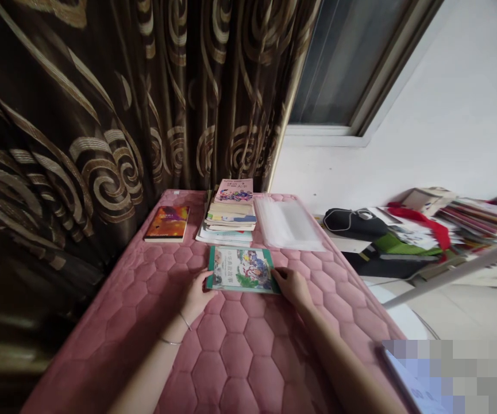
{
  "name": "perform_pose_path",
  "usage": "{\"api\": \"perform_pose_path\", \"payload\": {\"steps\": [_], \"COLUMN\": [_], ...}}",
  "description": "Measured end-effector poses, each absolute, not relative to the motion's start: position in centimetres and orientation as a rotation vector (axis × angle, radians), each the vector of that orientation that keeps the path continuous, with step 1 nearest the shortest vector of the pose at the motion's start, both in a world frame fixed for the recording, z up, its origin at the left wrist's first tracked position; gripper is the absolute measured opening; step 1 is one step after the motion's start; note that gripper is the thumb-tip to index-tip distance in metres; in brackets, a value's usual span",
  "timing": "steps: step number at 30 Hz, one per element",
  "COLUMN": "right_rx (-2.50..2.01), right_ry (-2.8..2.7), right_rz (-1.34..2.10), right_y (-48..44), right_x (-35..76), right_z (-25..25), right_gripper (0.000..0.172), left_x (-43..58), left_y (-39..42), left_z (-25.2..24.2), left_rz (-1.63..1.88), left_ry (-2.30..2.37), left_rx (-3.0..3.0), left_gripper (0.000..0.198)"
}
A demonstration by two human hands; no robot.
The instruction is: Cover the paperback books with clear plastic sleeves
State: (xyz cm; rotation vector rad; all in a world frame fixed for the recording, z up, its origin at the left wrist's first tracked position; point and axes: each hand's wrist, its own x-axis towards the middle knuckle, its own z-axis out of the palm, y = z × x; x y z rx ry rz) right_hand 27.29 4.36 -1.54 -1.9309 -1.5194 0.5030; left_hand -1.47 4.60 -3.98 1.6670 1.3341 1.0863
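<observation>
A green-bordered book [243,270] with an illustrated cover lies sideways on the pink quilted surface [239,345]. My left hand [198,293], with a thin bracelet at the wrist, grips its left edge. At the opposite edge, my right hand [292,285] has its fingers closed around the book's side. Just beyond the book stands a stack of books [231,215], topped by a pink picture-cover one [234,191]. To the right of the stack lies a pile of clear plastic sleeves [290,224].
An orange and purple book [167,223] rests at the far left. Dark patterned curtains [214,92] hang behind and along the left. Beyond the right edge are a black bag [351,223], a red cloth [429,224] and piled papers [472,221]. A pale bar [455,276] slants across there.
</observation>
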Motion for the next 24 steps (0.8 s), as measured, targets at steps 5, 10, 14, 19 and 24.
{"api": "perform_pose_path", "payload": {"steps": [5,10,14,19,24], "right_rx": [-1.846,-1.735,-1.637,-1.569,-1.555], "right_ry": [-1.473,-1.481,-1.793,-2.021,-2.029], "right_rz": [0.572,0.526,0.151,0.101,0.121], "right_y": [3.5,1.8,0.4,0.1,1.0], "right_x": [27.9,28.1,25.5,20.1,18.3], "right_z": [-1.9,-1.5,-0.9,-0.2,-0.3], "right_gripper": [0.032,0.030,0.026,0.014,0.011], "left_x": [-1.8,-1.4,0.4,2.6,2.6], "left_y": [4.8,3.8,2.7,2.9,3.3], "left_z": [-3.8,-2.2,-1.0,-0.8,-0.7], "left_rz": [1.080,1.034,0.980,0.878,0.855], "left_ry": [1.392,1.537,1.408,1.342,1.353], "left_rx": [1.742,1.996,2.349,2.484,2.511], "left_gripper": [0.047,0.043,0.029,0.020,0.023]}}
